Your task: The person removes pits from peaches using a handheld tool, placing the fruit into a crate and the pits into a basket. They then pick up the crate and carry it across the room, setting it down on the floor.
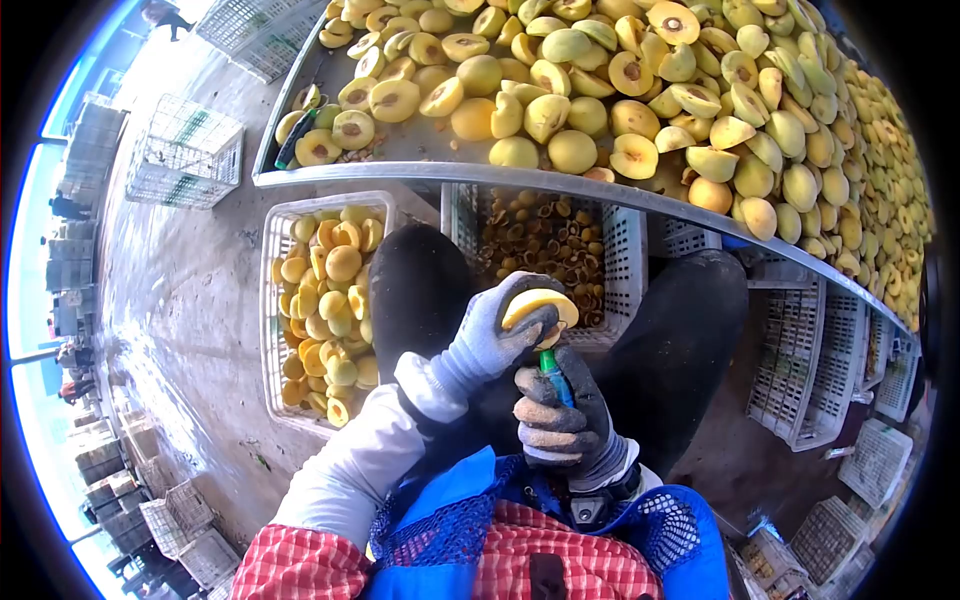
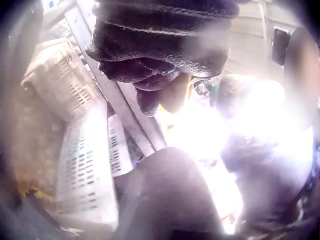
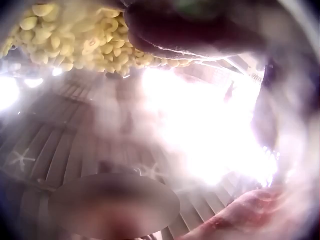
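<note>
In the head view the left hand [image 1: 500, 325], in a grey-and-black glove, holds a yellow fruit half [image 1: 540, 308] with its cut side turned toward the other hand. Just below it the gloved right hand [image 1: 565, 415] grips a green-handled tool [image 1: 553, 375], whose tip is close to the fruit's lower edge; contact cannot be made out. The left wrist view shows the left hand [image 2: 160, 45] with its fingers curled round the fruit [image 2: 175, 95]. Glare washes out much of both wrist views, and the tool's working end is hidden.
A metal-edged table [image 1: 600, 190] of halved fruit spans the top. Below it stand a white crate [image 1: 275, 300] of yellow halves and a crate [image 1: 625, 260] of dark brown pieces, between and beside the knees. A second green tool [image 1: 296, 138] lies at the table's left corner.
</note>
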Demonstrator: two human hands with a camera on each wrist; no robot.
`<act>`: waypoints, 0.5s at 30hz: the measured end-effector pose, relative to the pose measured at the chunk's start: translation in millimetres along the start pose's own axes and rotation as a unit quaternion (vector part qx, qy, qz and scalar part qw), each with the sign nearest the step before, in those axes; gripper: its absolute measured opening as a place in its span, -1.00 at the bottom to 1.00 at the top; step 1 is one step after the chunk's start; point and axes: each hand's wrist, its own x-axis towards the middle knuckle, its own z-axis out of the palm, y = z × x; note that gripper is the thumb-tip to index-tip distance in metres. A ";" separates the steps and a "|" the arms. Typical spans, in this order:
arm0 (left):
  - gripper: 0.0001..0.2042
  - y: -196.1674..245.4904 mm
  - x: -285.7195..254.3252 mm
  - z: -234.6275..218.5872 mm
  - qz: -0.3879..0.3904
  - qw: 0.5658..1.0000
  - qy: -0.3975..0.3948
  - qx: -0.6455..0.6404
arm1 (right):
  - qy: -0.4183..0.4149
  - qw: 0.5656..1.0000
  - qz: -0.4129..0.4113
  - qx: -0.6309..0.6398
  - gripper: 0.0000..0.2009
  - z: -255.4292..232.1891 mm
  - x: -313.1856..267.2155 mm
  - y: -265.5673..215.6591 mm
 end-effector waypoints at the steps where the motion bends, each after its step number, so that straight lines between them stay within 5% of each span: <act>1: -0.71 0.2 -0.9 -6.1 0.023 0.998 -0.014 0.059 | -0.021 0.999 0.017 0.038 -0.54 -2.1 3.3 0.4; 3: -0.75 -20.8 -8.6 -1.7 -0.091 0.987 0.008 -0.131 | -0.037 0.997 0.007 0.072 -0.61 -0.1 7.6 4.0; 6: -0.71 -21.1 -21.0 9.6 -0.156 0.950 0.057 -0.264 | -0.030 0.997 0.002 0.073 -0.61 -6.7 13.1 5.0; 9: -0.68 -14.6 -17.0 13.0 -0.279 0.820 0.117 -0.487 | -0.025 0.999 -0.025 -0.029 -0.58 -8.3 18.1 3.2; 10: -0.65 -17.6 -15.7 16.1 -0.217 0.814 0.155 -0.516 | -0.065 0.995 -0.039 -0.066 -0.55 -6.6 18.4 3.9; 12: -0.59 -24.0 -28.9 -5.1 -0.201 0.753 0.047 -0.624 | -0.075 0.993 -0.044 -0.082 -0.54 -8.4 16.4 -5.7; 15: -0.60 0.2 -37.5 -26.9 -0.178 0.818 0.340 -0.428 | -0.036 0.994 -0.052 -0.085 -0.53 -17.7 11.1 -14.8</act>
